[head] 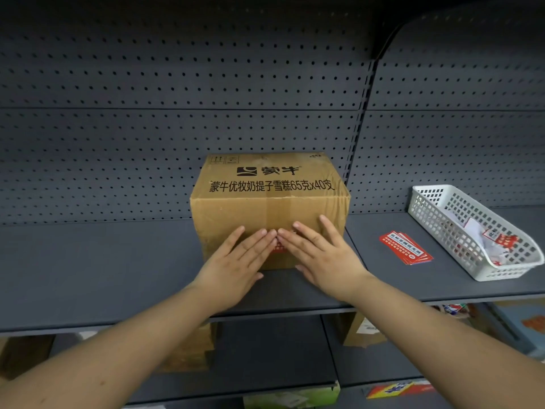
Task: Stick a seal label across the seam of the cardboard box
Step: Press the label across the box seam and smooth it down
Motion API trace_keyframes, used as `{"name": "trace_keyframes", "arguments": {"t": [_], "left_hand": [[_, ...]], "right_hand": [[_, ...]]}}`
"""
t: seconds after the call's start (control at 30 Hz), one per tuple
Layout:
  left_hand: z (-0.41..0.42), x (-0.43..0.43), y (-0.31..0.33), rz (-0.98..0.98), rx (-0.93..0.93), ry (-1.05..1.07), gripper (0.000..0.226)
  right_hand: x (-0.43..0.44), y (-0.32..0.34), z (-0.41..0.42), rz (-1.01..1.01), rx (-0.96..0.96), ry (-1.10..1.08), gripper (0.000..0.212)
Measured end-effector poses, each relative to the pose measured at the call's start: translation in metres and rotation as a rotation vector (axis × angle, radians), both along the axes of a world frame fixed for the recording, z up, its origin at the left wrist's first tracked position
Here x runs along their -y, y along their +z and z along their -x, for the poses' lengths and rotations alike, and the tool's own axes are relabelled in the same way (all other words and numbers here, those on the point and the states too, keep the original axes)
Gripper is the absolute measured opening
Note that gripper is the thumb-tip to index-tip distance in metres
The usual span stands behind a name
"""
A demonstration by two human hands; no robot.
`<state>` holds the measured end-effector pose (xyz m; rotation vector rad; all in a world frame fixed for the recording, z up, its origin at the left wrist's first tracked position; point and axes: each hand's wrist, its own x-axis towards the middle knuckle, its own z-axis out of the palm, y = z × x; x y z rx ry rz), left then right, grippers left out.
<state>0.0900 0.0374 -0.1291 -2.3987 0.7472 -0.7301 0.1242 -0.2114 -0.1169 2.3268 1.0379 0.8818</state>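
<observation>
My left hand [236,256] and right hand [320,253] lie flat and open on the front face of the cardboard box [269,202], fingers stretched, fingertips meeting over the taped seam [278,214]; neither grips anything. Between the fingertips I see a sliver of the red seal label [279,247], pressed against the box across that seam. The box sits at the middle of the grey shelf [97,270], back from its front edge, with open room to the left. To the right, well apart, a stack of red labels [405,247] lies beside a white plastic basket [436,228] holding more. The box top reads "蒙牛" and "蒙牛优牧奶提子雪糕65克x40支". Behind stands a perforated back panel [177,84].
</observation>
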Motion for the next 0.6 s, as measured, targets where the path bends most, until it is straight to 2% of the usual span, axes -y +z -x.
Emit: {"name": "trace_keyframes", "arguments": {"t": [0.23,0.43,0.53,0.6], "left_hand": [[0.005,-0.055,0.0,-0.007,-0.046,0.031,0.065],[0.008,-0.055,-0.003,0.02,-0.147,0.044,0.069],[0.012,-0.054,-0.001,0.075,-0.171,0.014,0.069],[0.019,-0.049,0.005,0.164,-0.16,-0.079,0.064]], "right_hand": [[0.057,0.001,-0.005,-0.019,-0.007,-0.115,0.065],[0.06,0.003,-0.002,-0.021,-0.044,-0.146,0.066],[0.058,0.001,0.006,-0.033,-0.06,-0.129,0.073],[0.059,0.002,0.011,-0.073,-0.091,-0.1,0.077]]}}
